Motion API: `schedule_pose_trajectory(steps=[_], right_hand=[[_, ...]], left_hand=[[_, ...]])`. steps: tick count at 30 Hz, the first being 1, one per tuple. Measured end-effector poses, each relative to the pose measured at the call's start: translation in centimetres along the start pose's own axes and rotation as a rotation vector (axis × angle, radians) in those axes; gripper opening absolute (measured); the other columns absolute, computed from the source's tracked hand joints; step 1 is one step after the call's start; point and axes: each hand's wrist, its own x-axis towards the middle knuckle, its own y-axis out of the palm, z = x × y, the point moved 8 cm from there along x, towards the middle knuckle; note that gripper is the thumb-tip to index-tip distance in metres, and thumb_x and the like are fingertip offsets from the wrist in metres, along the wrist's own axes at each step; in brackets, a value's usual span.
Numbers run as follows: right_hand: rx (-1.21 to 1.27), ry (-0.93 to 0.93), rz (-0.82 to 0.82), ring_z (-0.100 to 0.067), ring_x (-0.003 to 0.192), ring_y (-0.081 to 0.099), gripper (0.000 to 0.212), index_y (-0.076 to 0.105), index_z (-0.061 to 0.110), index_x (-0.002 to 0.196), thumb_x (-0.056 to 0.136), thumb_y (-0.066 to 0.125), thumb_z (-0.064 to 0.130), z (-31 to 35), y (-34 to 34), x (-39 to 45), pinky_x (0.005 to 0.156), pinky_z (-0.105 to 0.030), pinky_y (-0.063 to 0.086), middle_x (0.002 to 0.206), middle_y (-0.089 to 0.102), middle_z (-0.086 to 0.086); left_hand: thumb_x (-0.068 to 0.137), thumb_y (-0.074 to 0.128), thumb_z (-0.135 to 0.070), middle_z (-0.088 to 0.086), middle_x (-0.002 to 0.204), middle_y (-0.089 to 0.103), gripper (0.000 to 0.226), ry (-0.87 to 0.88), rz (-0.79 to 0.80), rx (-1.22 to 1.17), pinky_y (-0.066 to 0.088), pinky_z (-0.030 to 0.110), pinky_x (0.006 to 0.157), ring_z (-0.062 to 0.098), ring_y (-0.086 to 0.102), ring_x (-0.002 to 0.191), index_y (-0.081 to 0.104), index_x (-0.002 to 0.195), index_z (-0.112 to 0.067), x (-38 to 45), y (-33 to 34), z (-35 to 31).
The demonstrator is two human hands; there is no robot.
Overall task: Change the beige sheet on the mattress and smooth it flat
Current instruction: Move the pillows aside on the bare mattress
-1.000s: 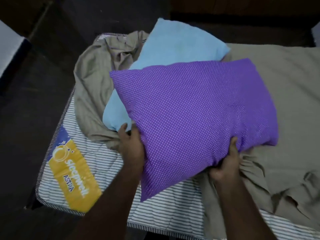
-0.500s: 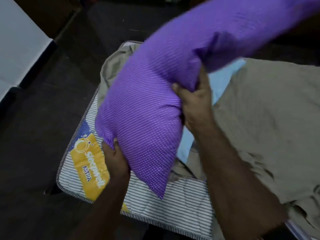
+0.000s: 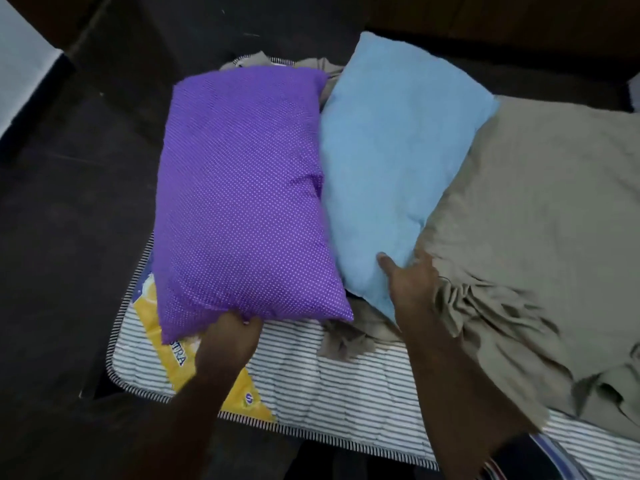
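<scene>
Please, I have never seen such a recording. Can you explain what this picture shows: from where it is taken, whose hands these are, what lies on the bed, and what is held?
There is no machine here. A person wears a camera on the head, looking down at their own two hands. The left hand grips the near edge of the purple dotted pillow. The right hand takes hold of the near corner of the light blue pillow beside it. Both pillows lie on the striped mattress, which carries a yellow label. The beige sheet is crumpled and pushed aside to the right, leaving the near part of the mattress bare.
</scene>
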Motion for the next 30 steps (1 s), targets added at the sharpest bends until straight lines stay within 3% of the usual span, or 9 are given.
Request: schedule_pose_trajectory(steps=[4,8,11,15,17,20,22,25,30], right_hand=[[0.565,0.288,0.372,-0.029,0.107,0.07,0.053,0.067,0.014,0.125,0.079,0.079,0.038,-2.2,4.5,-1.0,0.096,-0.051,0.055,0.12,0.073,-0.005],[0.662,0.341,0.648,-0.023,0.082,0.067,0.032,0.07,0.013,0.115,0.093,0.046,0.013,-0.1,5.1,-2.1,0.067,-0.031,0.052,0.098,0.072,-0.008],[0.585,0.266,0.606,-0.019,0.09,0.071,0.029,0.072,0.016,0.115,0.1,0.047,0.019,-0.2,3.7,-1.6,0.068,-0.03,0.055,0.105,0.075,-0.006],[0.289,-0.068,0.391,-0.019,0.087,0.073,0.022,0.073,0.021,0.096,0.09,0.057,0.008,-1.6,1.0,1.5,0.084,-0.041,0.06,0.091,0.078,0.0],[-0.083,-0.354,0.444,-0.011,0.09,0.071,0.017,0.069,0.026,0.099,0.082,0.065,0.025,-1.7,1.2,2.0,0.086,-0.042,0.058,0.094,0.075,0.005],[-0.705,-0.517,0.596,-0.026,0.136,0.045,0.084,0.039,0.027,0.147,0.079,0.051,0.074,-5.1,5.3,2.0,0.109,-0.052,0.041,0.148,0.046,-0.004],[-1.04,-0.424,0.592,-0.029,0.139,0.038,0.081,0.032,0.032,0.15,0.082,0.051,0.07,-7.2,6.3,2.1,0.113,-0.056,0.031,0.149,0.041,-0.002],[-1.102,-0.641,0.473,-0.03,0.111,0.064,0.042,0.052,0.031,0.133,0.095,0.051,0.047,-5.4,3.9,2.0,0.101,-0.044,0.039,0.122,0.065,-0.006],[-1.143,-0.59,0.324,-0.033,0.101,0.068,0.051,0.046,0.04,0.146,0.095,0.041,0.037,-7.4,-9.0,8.4,0.083,-0.04,0.055,0.121,0.062,-0.008]], left_hand=[[0.076,0.045,-0.063,0.002,0.072,0.072,0.055,0.287,0.249,0.036,0.049,0.031,0.073,0.02,0.07,0.08,0.072,0.076,-0.015,-4.0,2.5,-9.1],[0.088,0.059,-0.035,-0.002,0.095,0.072,0.022,0.815,-0.189,-0.028,0.051,0.033,0.08,0.017,0.065,0.091,0.072,0.099,-0.021,-7.6,1.2,-20.6],[0.087,0.052,-0.02,0.005,0.124,0.066,0.036,1.072,-0.308,0.258,0.049,0.042,0.089,0.026,0.061,0.11,0.067,0.12,-0.017,-6.9,4.6,-25.3],[0.086,0.051,-0.032,-0.002,0.15,0.051,0.041,1.056,-0.35,0.691,0.032,0.041,0.083,0.028,0.052,0.118,0.064,0.125,-0.031,-5.0,8.5,-26.4],[0.083,0.056,-0.035,-0.003,0.153,0.047,0.044,1.048,-0.36,0.815,0.031,0.041,0.08,0.03,0.05,0.114,0.063,0.126,-0.036,-4.4,9.5,-26.3],[0.083,0.052,-0.039,0.001,0.15,0.049,0.045,1.043,-0.418,0.856,0.03,0.043,0.08,0.032,0.049,0.107,0.065,0.126,-0.037,-3.8,10.2,-26.9],[0.083,0.044,-0.038,0.005,0.142,0.054,0.046,1.065,-0.463,0.83,0.031,0.045,0.08,0.033,0.048,0.102,0.067,0.123,-0.036,-3.5,10.6,-27.5],[0.084,0.051,-0.031,0.008,0.123,0.059,0.04,1.092,-0.537,0.825,0.032,0.045,0.078,0.033,0.045,0.095,0.068,0.12,-0.035,-3.0,10.3,-27.8],[0.09,0.054,-0.024,0.009,0.103,0.057,0.029,0.946,-0.593,0.878,0.032,0.045,0.072,0.032,0.05,0.085,0.067,0.116,-0.03,-2.2,8.7,-27.6]])
